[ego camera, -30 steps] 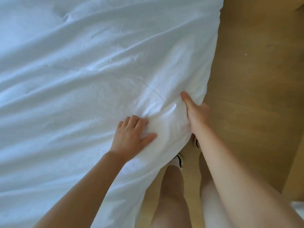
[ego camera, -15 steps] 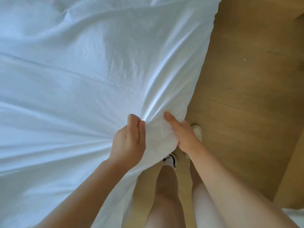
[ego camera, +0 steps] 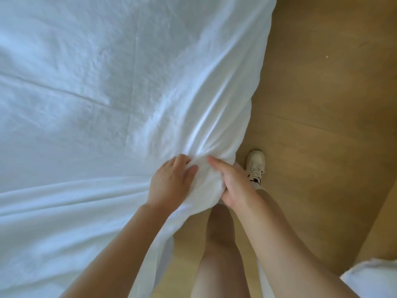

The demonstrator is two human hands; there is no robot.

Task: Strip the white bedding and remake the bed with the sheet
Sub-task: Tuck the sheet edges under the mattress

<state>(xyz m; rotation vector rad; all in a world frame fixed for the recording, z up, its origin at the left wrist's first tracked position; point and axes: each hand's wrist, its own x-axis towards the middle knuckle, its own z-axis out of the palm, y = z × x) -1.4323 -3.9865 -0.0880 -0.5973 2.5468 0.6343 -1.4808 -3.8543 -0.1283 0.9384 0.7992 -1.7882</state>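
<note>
A white sheet (ego camera: pixel 120 100) covers the bed and fills the left and middle of the view, with creases running toward its near right corner. That corner is gathered into a bunch (ego camera: pixel 206 179) at the bed's edge. My left hand (ego camera: pixel 169 181) lies on the bunch from the left, fingertips bent into a fold and thumb pressed on the cloth. My right hand (ego camera: pixel 234 186) grips the bunch from the right, with its thumb on top and its fingers hidden under the fabric. The sheet's edge hangs down past the mattress toward my legs.
Wooden floor (ego camera: pixel 322 104) runs along the bed's right side. My legs and a white shoe (ego camera: pixel 255 166) stand close to the bed corner. A wooden edge (ego camera: pixel 378 229) and a piece of white cloth (ego camera: pixel 373 278) sit at the lower right.
Both hands have drawn the sheet corner in toward my legs and closer together. The left hand went from flat to a fist, then eased onto the bunch. The sheet now lies tauter.
</note>
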